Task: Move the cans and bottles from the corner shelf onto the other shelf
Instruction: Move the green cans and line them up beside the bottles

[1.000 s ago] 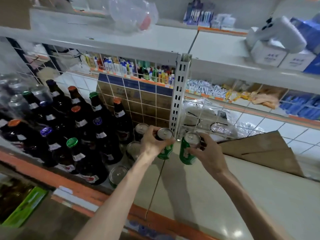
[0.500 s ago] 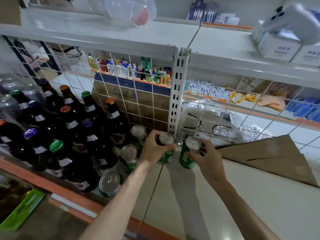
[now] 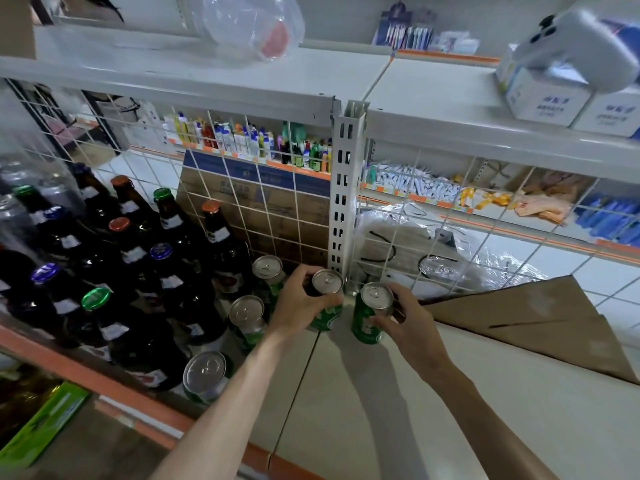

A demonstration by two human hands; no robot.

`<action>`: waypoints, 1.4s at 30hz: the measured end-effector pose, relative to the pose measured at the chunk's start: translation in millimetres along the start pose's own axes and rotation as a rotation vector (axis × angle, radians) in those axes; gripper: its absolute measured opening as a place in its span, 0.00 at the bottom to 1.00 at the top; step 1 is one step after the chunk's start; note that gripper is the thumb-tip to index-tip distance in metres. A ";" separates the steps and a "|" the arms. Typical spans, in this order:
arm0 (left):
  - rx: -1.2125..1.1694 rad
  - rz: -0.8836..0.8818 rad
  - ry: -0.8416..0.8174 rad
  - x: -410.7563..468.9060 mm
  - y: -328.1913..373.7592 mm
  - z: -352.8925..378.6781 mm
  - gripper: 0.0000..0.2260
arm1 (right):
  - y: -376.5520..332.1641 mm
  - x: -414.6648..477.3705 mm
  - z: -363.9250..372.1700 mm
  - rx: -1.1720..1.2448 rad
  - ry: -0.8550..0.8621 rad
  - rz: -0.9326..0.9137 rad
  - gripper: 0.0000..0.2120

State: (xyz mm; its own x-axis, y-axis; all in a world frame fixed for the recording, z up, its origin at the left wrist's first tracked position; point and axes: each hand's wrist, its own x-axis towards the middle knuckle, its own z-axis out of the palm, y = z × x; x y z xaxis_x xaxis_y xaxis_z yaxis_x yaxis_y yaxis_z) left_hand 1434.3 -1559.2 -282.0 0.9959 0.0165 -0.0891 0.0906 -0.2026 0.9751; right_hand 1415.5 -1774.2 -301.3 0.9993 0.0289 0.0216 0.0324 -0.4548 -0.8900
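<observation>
**Shelf count: 2 green cans in hand**

1. I log the left hand (image 3: 304, 303) curled round a green can (image 3: 328, 315). The can is upright with its silver top up, at the seam between the 2 boards, just in front of the slotted post (image 3: 344, 188).
2. The right hand (image 3: 408, 323) grips a second green can (image 3: 367, 320) from its right side. This can is upright on the right shelf board (image 3: 502, 410), just beside the seam. The 2 held cans are near each other, with a gap between them. I cannot tell whether either is lifted off the board.
3. 3 more green cans (image 3: 246, 313) stand loose on the left shelf board (image 3: 69, 367), left of the left hand.
4. Dark glass bottles (image 3: 166, 271) with coloured caps crowd that board left of those cans.
5. 1 brown cardboard sheet (image 3: 536, 323) lies on the right shelf board, right of the right hand.
6. A wire grid (image 3: 277, 209) backs the shelves.
</observation>
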 end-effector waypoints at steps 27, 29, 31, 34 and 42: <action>0.125 -0.024 0.004 -13.3 10.3 4.5 0.40 | -8.9 -13.9 -8.6 0.043 -0.016 0.047 0.31; 0.173 -0.030 0.022 -16.4 18.6 4.8 0.39 | -13.2 -18.6 -9.4 0.026 0.022 0.058 0.29; 0.221 -0.031 0.038 -20.1 25.4 3.8 0.38 | -16.4 -24.1 -8.8 0.002 0.049 0.063 0.29; 0.252 0.036 0.114 -30.1 33.2 -0.1 0.32 | -18.8 -36.7 -10.4 -0.016 0.096 0.077 0.28; 0.323 0.383 0.039 -81.9 67.1 47.0 0.08 | -28.5 -108.2 -42.4 -0.098 0.262 0.170 0.23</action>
State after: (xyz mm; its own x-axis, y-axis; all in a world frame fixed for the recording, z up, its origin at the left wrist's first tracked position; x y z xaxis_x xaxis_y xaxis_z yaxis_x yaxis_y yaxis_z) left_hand 1358.7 -1620.2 -218.8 0.9574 -0.0833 0.2765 -0.2806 -0.4935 0.8232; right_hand 1307.1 -1802.1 -259.0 0.9602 -0.2792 0.0041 -0.1468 -0.5175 -0.8430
